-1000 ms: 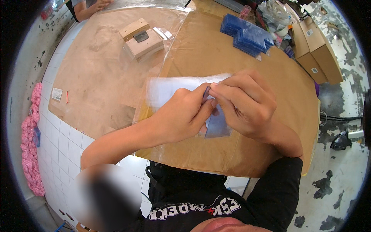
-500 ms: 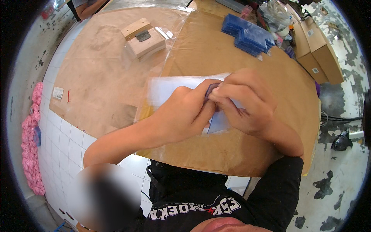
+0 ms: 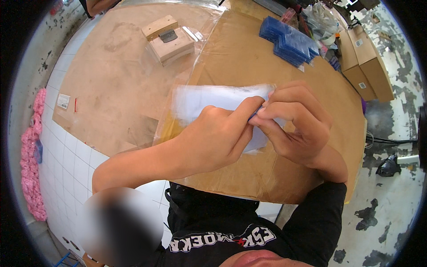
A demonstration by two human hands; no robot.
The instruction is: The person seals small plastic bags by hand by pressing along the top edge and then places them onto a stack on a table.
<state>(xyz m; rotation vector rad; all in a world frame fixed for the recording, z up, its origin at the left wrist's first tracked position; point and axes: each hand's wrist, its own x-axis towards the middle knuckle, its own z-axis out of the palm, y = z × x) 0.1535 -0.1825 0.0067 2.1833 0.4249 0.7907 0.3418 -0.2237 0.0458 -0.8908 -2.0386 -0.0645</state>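
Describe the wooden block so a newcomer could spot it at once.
Start at the brown-covered table and look beyond the person's left hand to its far half. The wooden block sits there, left of the stack of blue plastic pieces. Unlike that flat-layered stack, it is chunky pale wood with a small dark piece on top.

Plastic-looking blue piece [image 3: 254, 114], matt wooden block [image 3: 177, 47], glossy plastic sheets [image 3: 291, 41], matt cardboard box [image 3: 376, 71].

Wears a black T-shirt [image 3: 293, 236] at six o'clock, printed across the front with bold white lettering [image 3: 222, 240] and a small red mark [image 3: 241, 241]. Has a short, plain black right sleeve [image 3: 316, 209] between four and five o'clock, leaving the forearm [image 3: 334, 167] bare. Is blurred over between seven and eight.
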